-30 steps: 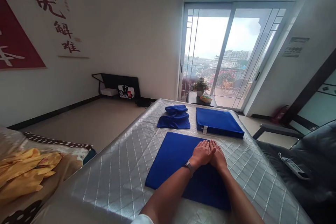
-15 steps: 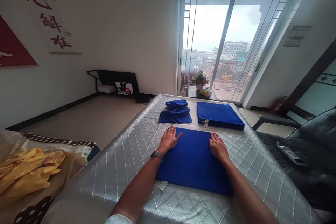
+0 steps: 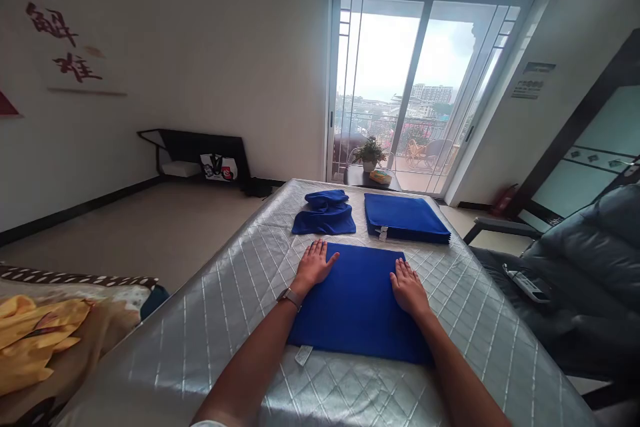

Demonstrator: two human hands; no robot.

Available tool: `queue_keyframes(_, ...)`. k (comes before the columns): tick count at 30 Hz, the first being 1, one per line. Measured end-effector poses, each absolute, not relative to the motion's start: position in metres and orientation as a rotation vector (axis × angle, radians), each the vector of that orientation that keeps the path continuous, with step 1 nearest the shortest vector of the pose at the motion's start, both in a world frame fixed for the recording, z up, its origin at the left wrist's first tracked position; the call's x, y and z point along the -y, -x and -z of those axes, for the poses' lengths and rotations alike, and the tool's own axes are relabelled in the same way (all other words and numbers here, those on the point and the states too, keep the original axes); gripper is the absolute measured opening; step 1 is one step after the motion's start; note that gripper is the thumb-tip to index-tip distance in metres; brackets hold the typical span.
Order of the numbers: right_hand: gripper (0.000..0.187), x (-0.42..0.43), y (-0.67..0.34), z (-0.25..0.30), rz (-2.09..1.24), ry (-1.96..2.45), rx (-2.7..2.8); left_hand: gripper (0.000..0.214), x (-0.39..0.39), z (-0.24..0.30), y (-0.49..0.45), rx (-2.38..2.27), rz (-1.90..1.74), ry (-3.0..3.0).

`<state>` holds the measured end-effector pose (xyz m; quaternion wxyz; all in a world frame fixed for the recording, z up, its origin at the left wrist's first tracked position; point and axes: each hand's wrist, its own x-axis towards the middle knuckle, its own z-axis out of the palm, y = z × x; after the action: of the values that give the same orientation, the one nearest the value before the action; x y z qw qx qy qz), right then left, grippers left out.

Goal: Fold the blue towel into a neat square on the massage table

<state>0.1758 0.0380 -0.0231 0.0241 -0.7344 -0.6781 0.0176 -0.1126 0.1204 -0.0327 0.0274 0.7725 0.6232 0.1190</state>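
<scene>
A blue cloth (image 3: 360,307), folded into a flat rectangle, lies in front of me on the silver quilted cover (image 3: 215,327). My left hand (image 3: 314,265) rests flat on its far left corner, fingers stretched out and thumb apart. Along the far right edge lies my right hand (image 3: 409,287), also flat with its fingers extended. A white label (image 3: 303,355) sticks out from the cloth's near left edge. Beyond my hands, a crumpled blue cloth (image 3: 325,213) lies at the left, and a neat stack of folded blue cloths (image 3: 406,215) at the right.
Yellow fabric (image 3: 45,333) lies on bedding at the left. At the right stands a dark armchair (image 3: 590,280) with a remote-like white device (image 3: 526,283) on it. Past the table's far edge, a small stand (image 3: 357,177) holds a potted plant (image 3: 370,152) before the sliding glass doors.
The view has turned slightly to the right, so everything sits farther left. My right hand has slid a little nearer along the cloth's right side; my left hand stays at its corner.
</scene>
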Motion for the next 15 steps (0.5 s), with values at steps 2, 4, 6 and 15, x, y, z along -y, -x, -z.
queue_keyframes(2,0.064,-0.037,-0.174,0.022,-0.065,2.283,2.087,0.085,-0.121,0.034,0.112,-1.930,-0.358,-2.388)
queue_keyframes(4,0.064,-0.037,-0.173,0.020,-0.078,2.286,2.076,0.084,-0.121,0.035,0.113,-1.940,-0.338,-2.397)
queue_keyframes(6,0.063,-0.038,-0.172,0.019,-0.080,2.279,2.067,0.082,-0.121,0.035,0.115,-1.940,-0.321,-2.419)
queue_keyframes(15,0.063,-0.037,-0.171,0.022,-0.057,2.244,2.058,0.084,-0.104,0.013,0.055,-1.855,-0.356,-2.513)
